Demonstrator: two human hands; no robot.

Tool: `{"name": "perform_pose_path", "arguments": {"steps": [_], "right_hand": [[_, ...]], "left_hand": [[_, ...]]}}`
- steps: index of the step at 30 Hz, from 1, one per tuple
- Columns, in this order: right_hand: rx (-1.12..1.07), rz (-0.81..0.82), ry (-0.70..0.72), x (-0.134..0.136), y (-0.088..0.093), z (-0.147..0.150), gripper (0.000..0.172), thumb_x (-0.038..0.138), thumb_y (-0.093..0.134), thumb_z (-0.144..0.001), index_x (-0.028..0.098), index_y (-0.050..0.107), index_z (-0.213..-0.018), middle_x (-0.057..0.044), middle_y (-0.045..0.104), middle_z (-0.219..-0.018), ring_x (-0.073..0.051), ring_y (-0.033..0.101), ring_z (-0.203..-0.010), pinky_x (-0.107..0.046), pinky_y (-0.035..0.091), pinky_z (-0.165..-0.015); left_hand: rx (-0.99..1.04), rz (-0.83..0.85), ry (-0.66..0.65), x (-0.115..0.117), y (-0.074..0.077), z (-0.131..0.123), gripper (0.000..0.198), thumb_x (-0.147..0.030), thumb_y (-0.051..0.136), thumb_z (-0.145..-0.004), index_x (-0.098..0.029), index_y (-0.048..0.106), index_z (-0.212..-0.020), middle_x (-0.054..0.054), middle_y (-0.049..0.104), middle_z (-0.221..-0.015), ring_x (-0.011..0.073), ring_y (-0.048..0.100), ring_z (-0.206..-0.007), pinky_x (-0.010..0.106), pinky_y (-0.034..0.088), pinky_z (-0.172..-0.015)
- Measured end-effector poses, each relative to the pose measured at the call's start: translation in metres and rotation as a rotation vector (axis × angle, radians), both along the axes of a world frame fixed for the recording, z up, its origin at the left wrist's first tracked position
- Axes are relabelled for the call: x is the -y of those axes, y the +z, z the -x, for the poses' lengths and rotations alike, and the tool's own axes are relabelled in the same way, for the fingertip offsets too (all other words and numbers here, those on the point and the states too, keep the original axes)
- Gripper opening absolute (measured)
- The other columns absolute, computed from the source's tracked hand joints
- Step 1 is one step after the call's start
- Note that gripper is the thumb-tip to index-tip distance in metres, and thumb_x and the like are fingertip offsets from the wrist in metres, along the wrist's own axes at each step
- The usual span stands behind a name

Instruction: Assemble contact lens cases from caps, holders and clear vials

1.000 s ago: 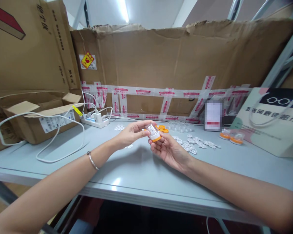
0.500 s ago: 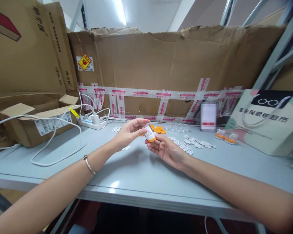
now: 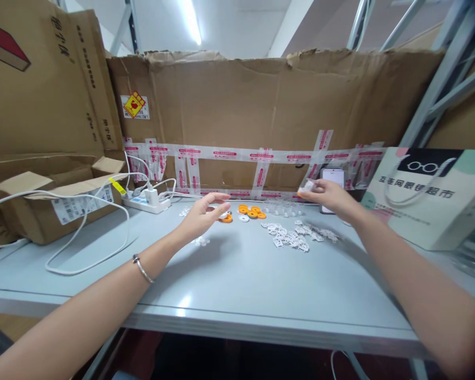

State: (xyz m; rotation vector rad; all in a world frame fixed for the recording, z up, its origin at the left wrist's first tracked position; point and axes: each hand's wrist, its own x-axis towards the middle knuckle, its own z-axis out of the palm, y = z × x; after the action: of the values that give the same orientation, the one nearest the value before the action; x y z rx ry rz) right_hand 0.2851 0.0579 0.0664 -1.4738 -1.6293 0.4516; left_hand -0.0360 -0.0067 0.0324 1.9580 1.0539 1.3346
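Observation:
My right hand is raised at the back right, its fingers closed on a small clear container with an orange base, partly blurred. Behind that hand stands a phone. Over the middle of the table my left hand is held with thumb and fingers apart, nothing gripped between them. Just past its fingertips lie several orange ring caps and a white disc. White cut-out plastic pieces are spread between the two hands. Clear cups stand behind them.
A paper bag stands at the right. To the left are an open cardboard box, a power strip and a looped white cable. A large taped cardboard sheet walls off the back. Small white bits lie below my left hand.
My right hand has carried the container away from my left hand, up and to the right. My left hand has let go of it and shifted slightly left. The view has turned slightly right.

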Motion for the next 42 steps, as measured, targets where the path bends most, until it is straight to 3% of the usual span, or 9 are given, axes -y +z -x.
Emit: {"name": "perform_pose_path", "arguments": {"steps": [1, 5, 10, 15, 27, 34, 38, 40, 42], "right_hand": [[0.222, 0.043, -0.129, -0.006, 0.000, -0.016, 0.031, 0.042, 0.068, -0.064, 0.018, 0.059, -0.080, -0.007, 0.066, -0.088, -0.022, 0.060, -0.080, -0.032, 0.044, -0.066], [0.488, 0.219, -0.252, -0.020, -0.010, -0.056, 0.023, 0.035, 0.070, -0.067, 0.015, 0.058, -0.066, -0.007, 0.064, -0.074, -0.020, 0.058, -0.071, -0.030, 0.042, -0.062], [0.665, 0.398, -0.325, -0.023, -0.023, -0.064, 0.020, 0.031, 0.052, -0.087, 0.015, 0.058, -0.097, -0.004, 0.060, -0.094, -0.013, 0.059, -0.079, -0.029, 0.050, -0.069], [0.761, 0.454, -0.340, -0.023, -0.026, -0.063, 0.023, 0.030, 0.050, -0.088, 0.016, 0.055, -0.106, -0.006, 0.059, -0.104, -0.015, 0.059, -0.086, -0.032, 0.051, -0.073], [0.932, 0.361, -0.491, -0.028, -0.023, -0.065, 0.024, 0.031, 0.053, -0.086, 0.016, 0.057, -0.104, -0.008, 0.056, -0.112, -0.019, 0.055, -0.098, -0.038, 0.047, -0.083], [0.915, 0.319, -0.529, -0.030, -0.027, -0.071, 0.022, 0.027, 0.057, -0.082, 0.014, 0.058, -0.100, -0.009, 0.055, -0.109, -0.021, 0.053, -0.099, -0.038, 0.044, -0.082], [0.833, 0.153, -0.498, -0.025, -0.022, -0.065, 0.024, 0.022, 0.069, -0.065, 0.010, 0.062, -0.086, -0.021, 0.056, -0.100, -0.034, 0.048, -0.099, -0.041, 0.037, -0.072], [0.777, 0.012, -0.464, -0.021, -0.016, -0.056, 0.026, 0.028, 0.065, -0.068, 0.011, 0.062, -0.087, -0.024, 0.054, -0.103, -0.037, 0.046, -0.100, -0.042, 0.034, -0.072], [0.712, -0.138, -0.400, -0.018, -0.012, -0.043, 0.023, 0.031, 0.054, -0.077, 0.013, 0.060, -0.090, -0.021, 0.056, -0.103, -0.032, 0.048, -0.097, -0.040, 0.033, -0.075]], "left_hand": [[-0.021, -0.019, 0.014, 0.000, 0.000, 0.001, 0.034, -0.040, 0.054, -0.082, -0.017, 0.058, -0.106, 0.008, 0.057, -0.114, 0.0199, 0.055, -0.100, 0.030, 0.043, -0.083], [-0.070, -0.051, 0.029, -0.002, -0.001, 0.002, 0.032, -0.039, 0.054, -0.081, -0.016, 0.059, -0.103, 0.008, 0.059, -0.107, 0.0188, 0.057, -0.094, 0.030, 0.045, -0.081], [-0.096, -0.104, -0.010, -0.006, -0.003, 0.003, 0.027, -0.039, 0.053, -0.081, -0.018, 0.063, -0.094, 0.008, 0.057, -0.107, 0.0193, 0.056, -0.098, 0.030, 0.047, -0.079], [-0.118, -0.108, 0.000, -0.006, -0.002, 0.003, 0.025, -0.038, 0.054, -0.080, -0.018, 0.064, -0.092, 0.009, 0.057, -0.107, 0.0206, 0.054, -0.102, 0.029, 0.047, -0.078], [-0.151, -0.129, 0.029, -0.007, 0.002, 0.010, 0.024, -0.037, 0.054, -0.081, -0.019, 0.065, -0.092, 0.009, 0.058, -0.109, 0.0206, 0.053, -0.104, 0.029, 0.045, -0.080], [-0.192, -0.126, 0.048, -0.010, 0.001, 0.012, 0.023, -0.036, 0.053, -0.081, -0.018, 0.064, -0.091, 0.009, 0.057, -0.108, 0.0201, 0.053, -0.103, 0.029, 0.045, -0.079], [-0.236, -0.137, 0.098, -0.012, 0.003, 0.013, 0.023, -0.034, 0.052, -0.081, -0.017, 0.063, -0.092, 0.009, 0.058, -0.107, 0.0194, 0.055, -0.101, 0.027, 0.046, -0.077], [-0.282, -0.153, 0.143, -0.015, 0.003, 0.016, 0.024, -0.034, 0.050, -0.082, -0.017, 0.063, -0.092, 0.009, 0.059, -0.106, 0.0189, 0.056, -0.098, 0.026, 0.046, -0.074], [-0.324, -0.160, 0.190, -0.020, 0.001, 0.020, 0.026, -0.035, 0.048, -0.083, -0.016, 0.063, -0.093, 0.009, 0.061, -0.103, 0.0193, 0.057, -0.095, 0.026, 0.046, -0.071]]}}
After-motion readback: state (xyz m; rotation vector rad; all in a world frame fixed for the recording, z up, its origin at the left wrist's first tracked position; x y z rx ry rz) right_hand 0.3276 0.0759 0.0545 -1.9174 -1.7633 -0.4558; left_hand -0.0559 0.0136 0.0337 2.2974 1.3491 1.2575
